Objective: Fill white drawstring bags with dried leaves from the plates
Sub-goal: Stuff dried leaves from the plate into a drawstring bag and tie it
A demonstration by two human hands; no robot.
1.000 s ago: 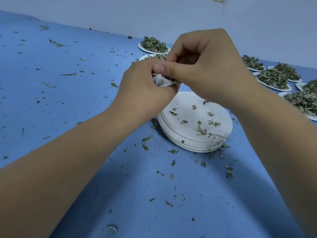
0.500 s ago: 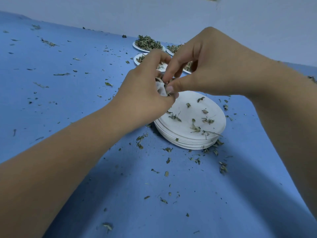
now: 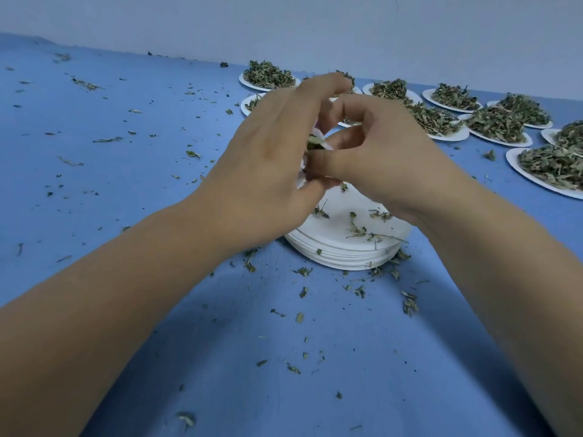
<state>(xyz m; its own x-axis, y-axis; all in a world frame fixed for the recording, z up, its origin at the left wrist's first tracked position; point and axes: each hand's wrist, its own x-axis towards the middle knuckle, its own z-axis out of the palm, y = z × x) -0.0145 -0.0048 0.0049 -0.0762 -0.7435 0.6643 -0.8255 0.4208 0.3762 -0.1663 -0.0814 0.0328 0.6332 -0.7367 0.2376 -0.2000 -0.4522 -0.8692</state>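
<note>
My left hand [image 3: 268,171] and my right hand [image 3: 381,159] meet above a stack of white plates [image 3: 344,253]. Between them sits a small white drawstring bag [image 3: 317,138], mostly hidden by fingers, with green dried leaves showing at its mouth. The left hand cups the bag with its fingers spread upward. My right thumb and fingers pinch at the bag's opening. The top plate of the stack carries only a few leaf scraps [image 3: 362,231].
Several white plates heaped with dried leaves [image 3: 498,124] stand along the back and right of the blue table [image 3: 126,152], one near the right edge [image 3: 552,165]. Leaf crumbs are scattered over the table, thickest around the stack. A pale wall runs behind.
My hands dropped lower over the stack and the left fingers spread open around the bag. The view shifted so more full plates show on the right.
</note>
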